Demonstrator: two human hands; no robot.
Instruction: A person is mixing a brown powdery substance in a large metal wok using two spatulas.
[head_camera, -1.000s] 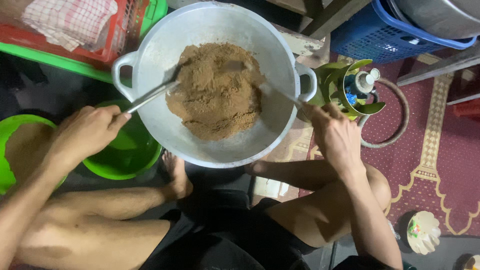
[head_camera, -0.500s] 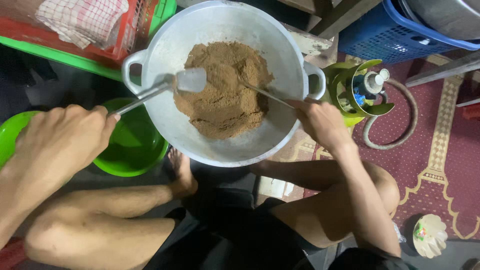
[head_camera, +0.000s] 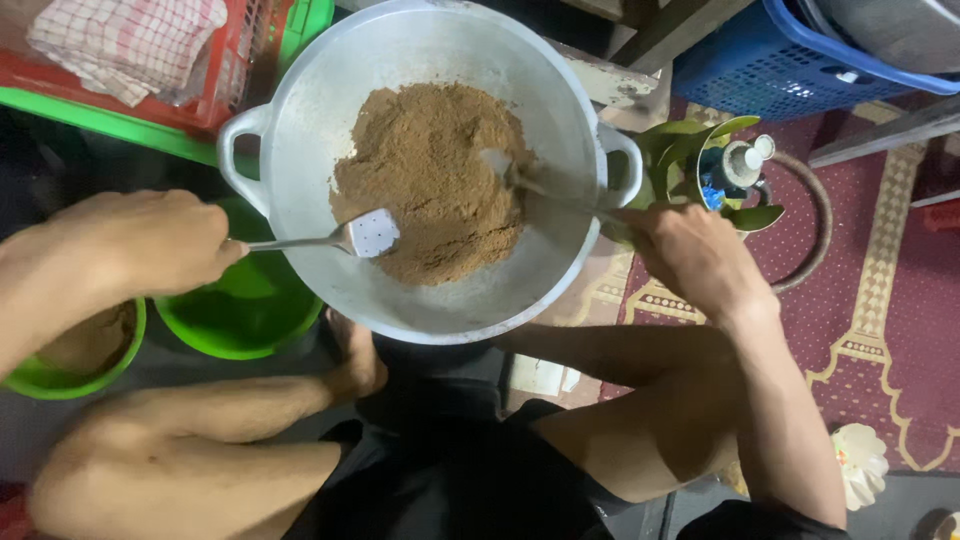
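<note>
Left hand (head_camera: 140, 245): you grip the slotted spatula (head_camera: 372, 233) by its thin handle.
Right hand (head_camera: 700, 260): closed around a second utensil (head_camera: 520, 178).
Brown powder (head_camera: 430, 180): between your hands, in the pan (head_camera: 300, 90); looks loose and light.

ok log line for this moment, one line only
left hand: holds slotted spatula | right hand: holds second utensil | both in brown powder | pan: two-handled, metal
</note>
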